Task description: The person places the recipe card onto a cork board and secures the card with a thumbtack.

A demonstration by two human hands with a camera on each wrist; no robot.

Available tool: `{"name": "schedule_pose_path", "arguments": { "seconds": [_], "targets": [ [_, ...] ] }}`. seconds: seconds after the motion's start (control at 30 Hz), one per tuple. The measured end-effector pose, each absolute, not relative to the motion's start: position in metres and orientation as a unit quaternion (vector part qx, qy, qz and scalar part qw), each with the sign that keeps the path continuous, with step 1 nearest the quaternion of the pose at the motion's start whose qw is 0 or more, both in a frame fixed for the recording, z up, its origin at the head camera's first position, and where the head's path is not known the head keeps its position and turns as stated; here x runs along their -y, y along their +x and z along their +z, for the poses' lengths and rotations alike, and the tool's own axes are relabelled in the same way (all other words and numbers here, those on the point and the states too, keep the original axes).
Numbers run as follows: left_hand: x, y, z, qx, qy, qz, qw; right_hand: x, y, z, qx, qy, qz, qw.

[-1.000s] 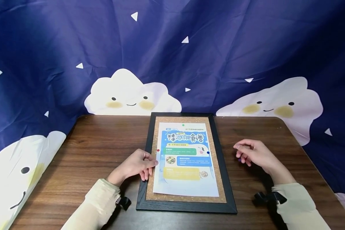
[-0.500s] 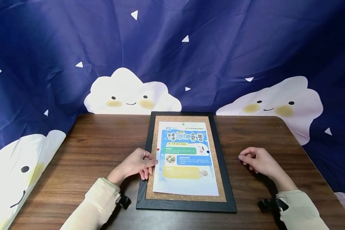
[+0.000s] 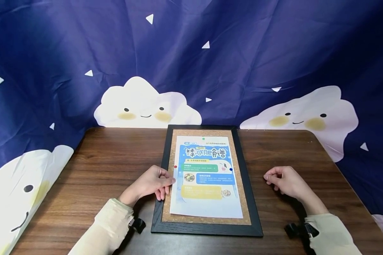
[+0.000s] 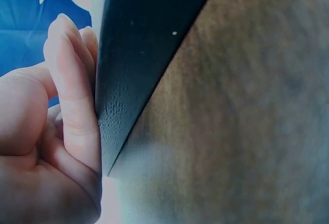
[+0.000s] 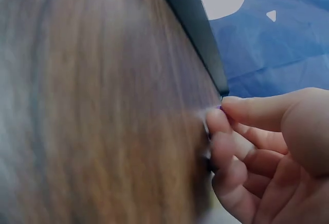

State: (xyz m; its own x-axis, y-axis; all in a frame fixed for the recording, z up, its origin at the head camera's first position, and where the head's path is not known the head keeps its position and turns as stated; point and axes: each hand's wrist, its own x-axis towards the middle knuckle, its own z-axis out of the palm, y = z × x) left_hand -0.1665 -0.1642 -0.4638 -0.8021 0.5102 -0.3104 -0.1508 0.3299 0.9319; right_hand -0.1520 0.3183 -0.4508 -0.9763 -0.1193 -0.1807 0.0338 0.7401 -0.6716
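Note:
A black-framed cork board [image 3: 207, 228] lies flat on the wooden table. On it sits a printed poster sheet [image 3: 207, 207], with a green pin [image 3: 203, 139] at its top, a red pin [image 3: 175, 166] on the left edge and a blue pin [image 3: 231, 169] on the right. My left hand [image 3: 153, 182] rests on the board's left side, thumb tip at the sheet's left edge and other fingers against the frame. Right of the board, above the table, my right hand [image 3: 285, 181] pinches a tiny purple pushpin [image 5: 220, 108] between thumb and forefinger, mostly hidden by the fingertips.
The brown table [image 3: 121, 148] extends on both sides of the board. Behind it hangs a dark blue curtain [image 3: 191, 53] printed with smiling clouds and white triangles. Black straps [image 3: 301, 230] circle both sleeved wrists.
The right hand has shifted slightly toward me, and its fingers have closed up round the purple pushpin, now hidden in the head view. My left hand, the board and the sheet have stayed put.

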Motion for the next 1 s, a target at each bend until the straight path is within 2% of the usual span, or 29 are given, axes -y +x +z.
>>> {"name": "schedule_pose_path", "arguments": {
  "seconds": [0.53,1.0],
  "targets": [
    [0.164,-0.167,-0.464,-0.762,0.118,0.565,0.293,-0.29,-0.138,-0.445,-0.852,-0.085,-0.503,0.118],
    [0.164,-0.166,-0.465,-0.762,0.115,0.567,0.291,-0.254,-0.127,-0.44,-0.79,-0.193,-0.554,0.177]
  ]
}}
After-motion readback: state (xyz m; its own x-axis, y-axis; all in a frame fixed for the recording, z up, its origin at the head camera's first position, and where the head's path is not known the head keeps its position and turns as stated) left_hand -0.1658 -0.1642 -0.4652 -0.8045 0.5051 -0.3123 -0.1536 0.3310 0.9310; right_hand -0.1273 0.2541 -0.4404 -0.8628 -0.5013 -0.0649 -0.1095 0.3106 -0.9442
